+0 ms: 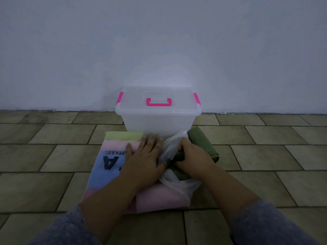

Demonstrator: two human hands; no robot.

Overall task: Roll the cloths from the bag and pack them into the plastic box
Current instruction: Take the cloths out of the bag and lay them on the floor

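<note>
A clear plastic box (157, 121) with pink latches and a pink handle stands lidded on the floor against the wall. In front of it lies a translucent bag (113, 152) printed in pastel bands with dark letters, its mouth (174, 181) bunched at the right. My left hand (143, 160) presses flat on the bag, fingers spread. My right hand (192, 157) is closed around a green cloth (201, 140) that sticks out of the bag's mouth toward the right. A pink cloth (159, 198) shows inside the bag near me.
The floor (53, 156) is laid with greenish-brown tiles on both sides of the bag. A plain pale wall (159, 41) rises right behind the box. Grey sleeves cover both forearms at the bottom.
</note>
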